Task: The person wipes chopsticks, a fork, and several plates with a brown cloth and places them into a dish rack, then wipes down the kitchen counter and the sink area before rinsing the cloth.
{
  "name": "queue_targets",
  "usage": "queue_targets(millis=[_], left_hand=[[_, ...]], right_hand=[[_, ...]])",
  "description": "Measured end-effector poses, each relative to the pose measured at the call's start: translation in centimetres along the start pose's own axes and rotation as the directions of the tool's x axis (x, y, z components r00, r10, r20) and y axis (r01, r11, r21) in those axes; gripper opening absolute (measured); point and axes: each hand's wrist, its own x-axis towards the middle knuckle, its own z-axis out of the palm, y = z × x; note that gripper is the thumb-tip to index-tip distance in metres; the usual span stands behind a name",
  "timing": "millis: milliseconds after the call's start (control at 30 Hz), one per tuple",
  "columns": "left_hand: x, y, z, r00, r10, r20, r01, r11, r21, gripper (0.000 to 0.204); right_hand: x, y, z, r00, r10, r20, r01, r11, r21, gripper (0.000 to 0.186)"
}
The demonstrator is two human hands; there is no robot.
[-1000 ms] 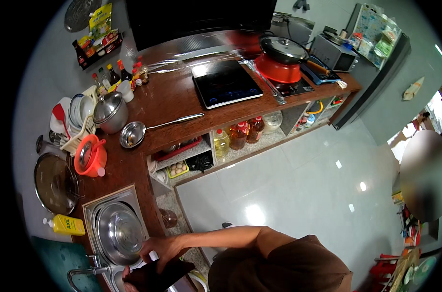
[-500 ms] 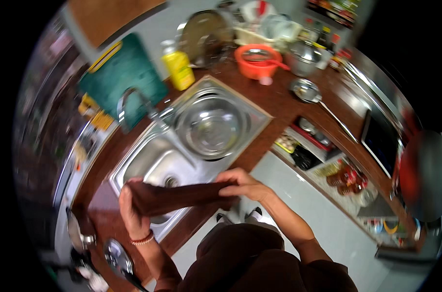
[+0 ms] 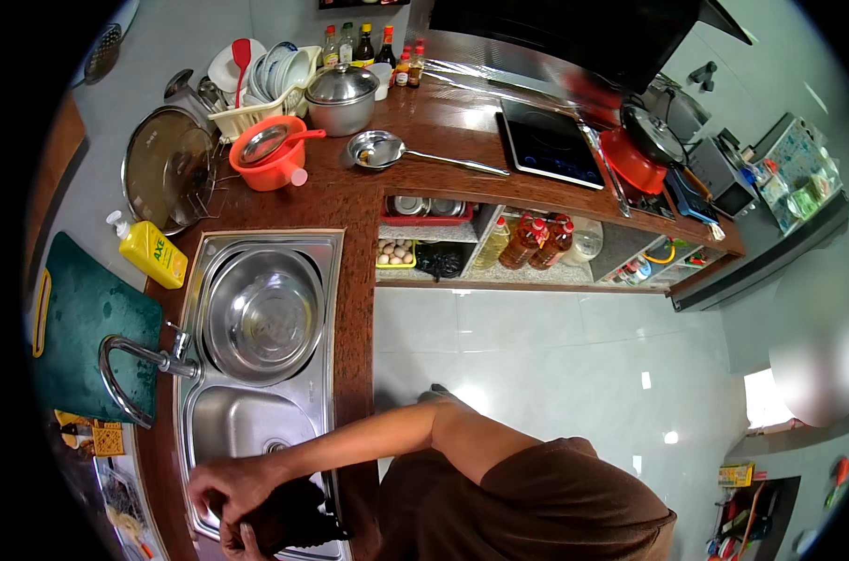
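Note:
A dark brown cloth (image 3: pixel 298 514) bunches over the near end of the sink's lower basin (image 3: pixel 246 421). My right hand (image 3: pixel 232 488), its forearm stretched across to the left, has its fingers curled round the cloth's left end. Just below, at the picture's lower edge, part of my left hand (image 3: pixel 245 542) shows, with fingers against the same cloth; the rest of that hand is cut off. A large steel bowl (image 3: pixel 263 318) fills the farther basin. Between the basins' left sides rises a curved chrome faucet (image 3: pixel 130 365).
Left of the sink lie a green cutting board (image 3: pixel 97 327) and a yellow pump bottle (image 3: pixel 153 252). Farther back stand an orange strainer basket (image 3: pixel 273 164), a lidded pot (image 3: pixel 343 103), a ladle (image 3: pixel 377 150) and a black induction cooktop (image 3: pixel 551 145). Shelves below hold oil bottles (image 3: pixel 527 241).
The view has turned right, bringing the stove side and floor in. The cloth, earlier stretched between both hands in front of me, is now bunched at the left, with my right arm reaching across.

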Motion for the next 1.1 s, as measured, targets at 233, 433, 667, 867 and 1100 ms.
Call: queue_targets(millis=[233, 433, 667, 867, 1100], left_hand=[[4.1, -3.9, 0.6, 0.994, -0.079, -0.080, 0.092, 0.980, 0.175, 0.035], [7.9, -8.1, -1.4, 0.950, -0.273, -0.152, 0.235, 0.945, -0.229, 0.032], [12.8, -9.0, 0.7, 0.947, -0.021, -0.320, 0.043, 0.997, 0.059, 0.027], [13.7, -7.9, 2.3, 0.915, -0.182, -0.361, 0.164, 0.983, -0.080, 0.022], [16.8, -8.7, 3.8, 0.895, -0.264, -0.358, 0.181, 0.952, -0.248, 0.021]], right_hand=[[-2.7, 9.2, -6.3, 0.887, 0.412, -0.207, -0.461, 0.792, -0.400, 0.016], [1.9, 18.0, -9.7, 0.876, 0.461, -0.138, -0.455, 0.698, -0.554, 0.024], [3.6, 22.4, -18.8, 0.745, 0.629, -0.223, -0.633, 0.561, -0.533, 0.041], [8.2, 21.4, -16.3, 0.840, 0.506, -0.198, -0.505, 0.593, -0.627, 0.058], [10.0, 25.0, -18.3, 0.883, 0.443, -0.156, -0.387, 0.499, -0.776, 0.023]])
